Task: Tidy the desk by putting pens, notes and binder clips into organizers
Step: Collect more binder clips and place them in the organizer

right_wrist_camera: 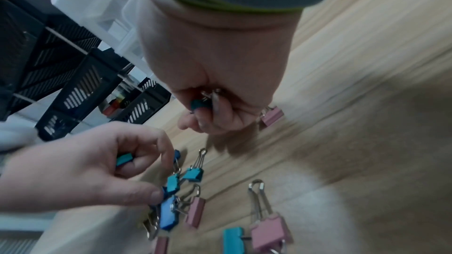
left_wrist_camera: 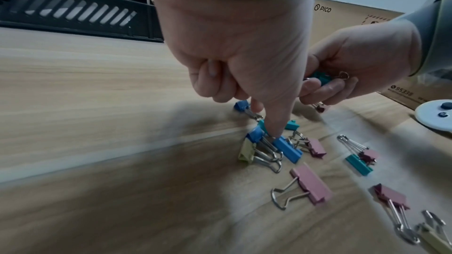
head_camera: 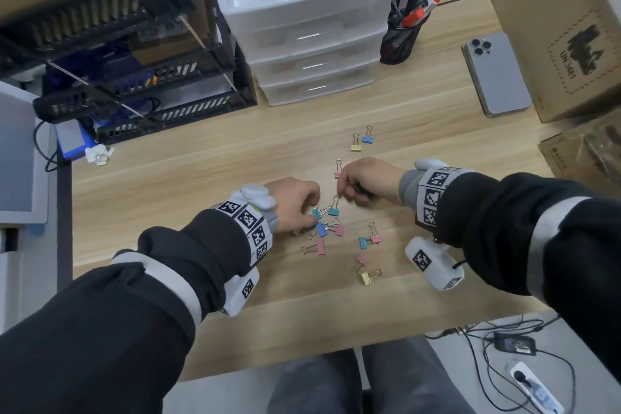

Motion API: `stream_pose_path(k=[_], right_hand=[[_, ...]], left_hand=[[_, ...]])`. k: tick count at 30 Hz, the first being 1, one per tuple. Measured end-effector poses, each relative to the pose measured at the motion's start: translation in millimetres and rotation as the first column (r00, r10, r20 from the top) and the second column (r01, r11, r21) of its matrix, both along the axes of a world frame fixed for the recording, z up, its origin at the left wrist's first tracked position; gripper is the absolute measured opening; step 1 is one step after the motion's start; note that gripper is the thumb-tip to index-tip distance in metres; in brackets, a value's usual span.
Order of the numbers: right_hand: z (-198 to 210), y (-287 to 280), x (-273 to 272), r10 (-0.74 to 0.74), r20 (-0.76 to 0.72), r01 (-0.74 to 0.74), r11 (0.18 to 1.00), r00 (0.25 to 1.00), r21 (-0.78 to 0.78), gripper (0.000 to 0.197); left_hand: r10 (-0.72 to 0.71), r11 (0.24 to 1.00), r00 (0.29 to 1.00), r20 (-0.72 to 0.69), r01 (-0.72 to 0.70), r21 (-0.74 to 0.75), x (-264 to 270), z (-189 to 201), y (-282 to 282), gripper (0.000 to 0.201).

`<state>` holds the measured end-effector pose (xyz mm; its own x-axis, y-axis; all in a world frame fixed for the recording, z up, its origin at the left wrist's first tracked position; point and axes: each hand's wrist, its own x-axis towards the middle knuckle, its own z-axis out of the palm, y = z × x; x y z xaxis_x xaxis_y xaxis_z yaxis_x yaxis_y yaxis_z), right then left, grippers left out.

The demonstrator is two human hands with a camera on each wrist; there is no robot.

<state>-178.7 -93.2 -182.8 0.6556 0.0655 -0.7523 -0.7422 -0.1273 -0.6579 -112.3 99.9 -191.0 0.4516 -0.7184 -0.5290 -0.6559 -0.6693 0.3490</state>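
Right hand [right_wrist_camera: 215, 69] curled tight, fingers [right_wrist_camera: 220, 117] wrapped round a teal clip [right_wrist_camera: 199, 104] and at least one more, wire loops poking out of the fist. Left hand [left_wrist_camera: 234, 45] curled too, a teal clip [right_wrist_camera: 124, 158] tucked into the folded fingers, thumb and forefinger pinching down into a tangle of clips [left_wrist_camera: 271, 146] on the table [head_camera: 188, 178]: blue, teal and yellow bodies with interlocked wire handles. Further out, loose binder clips [head_camera: 339, 222] scattered over the wood between and just beyond both hands: pinks, teals, a yellow near the front edge, a yellow and blue pair [head_camera: 362, 139] well apart toward the back. Likely light, rigid little things of sprung steel, painted bodies smooth and probably slippery. Best taken across the flat sides of the body, or by the wire loops where those stand up. Tangled handles prone to drag neighbours along, so a lift may bring several at once or shed one. No fragility to worry about; rolling unlikely. Beyond, white drawer unit [head_camera: 312, 40] with open top compartments, mesh pen cup [head_camera: 400, 40], black stacked trays [head_camera: 134, 77], a phone [head_camera: 497, 77], a cardboard box [head_camera: 571, 44].
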Motion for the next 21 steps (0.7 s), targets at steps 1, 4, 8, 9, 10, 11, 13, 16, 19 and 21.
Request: stream_pose_path(k=[1,4,8,9,10,11,13,16,19,21], right_hand=[[-2,1,0,0.053,0.040,-0.051,0.997,0.998,-0.057,0.017],[-8,3,-5,0.353,0.163,-0.282,0.895,0.921,-0.347,0.002],[-7,11,-11,0.707,0.122,-0.526,0.619,0.696,-0.583,0.031],[-8,13,-10,0.736,0.109,-0.540,0.581,0.668,-0.610,0.035],[-9,14,-11,0.750,0.103,-0.540,0.557,0.653,-0.631,0.036],[-10,14,-11,0.758,0.101,-0.537,0.542,0.644,-0.646,0.035],[-11,16,-10,0.776,0.093,-0.541,0.515,0.624,-0.665,0.032],[-10,16,-9,0.796,0.080,-0.553,0.486,0.600,-0.677,0.033],[-11,16,-11,0.799,0.121,-0.536,0.499,0.589,-0.681,0.038],[-12,18,-12,0.809,0.128,-0.541,0.492,0.574,-0.682,0.038]], left_hand=[[0.003,1.000,1.000,0.006,-0.003,-0.003,-1,-1,-1,0.025],[0.033,0.999,0.999,0.020,-0.033,-0.001,-3,-5,-4,0.026],[0.034,0.999,0.999,0.032,-0.034,0.003,-3,-4,-6,0.027],[0.033,0.999,0.999,0.026,-0.033,-0.003,-3,-3,-5,0.026],[0.031,0.999,0.999,0.018,-0.031,-0.012,-3,-3,-5,0.026],[0.031,0.999,0.999,0.010,-0.031,-0.021,-4,-3,-4,0.025],[0.021,0.999,1.000,-0.004,-0.022,-0.024,-4,-4,-2,0.026],[0.007,1.000,1.000,-0.023,-0.007,-0.004,-6,-7,1,0.031],[0.016,1.000,0.999,-0.029,-0.016,-0.003,-7,-8,-1,0.028],[0.009,1.000,1.000,-0.023,-0.009,-0.010,-7,-7,-3,0.025]])
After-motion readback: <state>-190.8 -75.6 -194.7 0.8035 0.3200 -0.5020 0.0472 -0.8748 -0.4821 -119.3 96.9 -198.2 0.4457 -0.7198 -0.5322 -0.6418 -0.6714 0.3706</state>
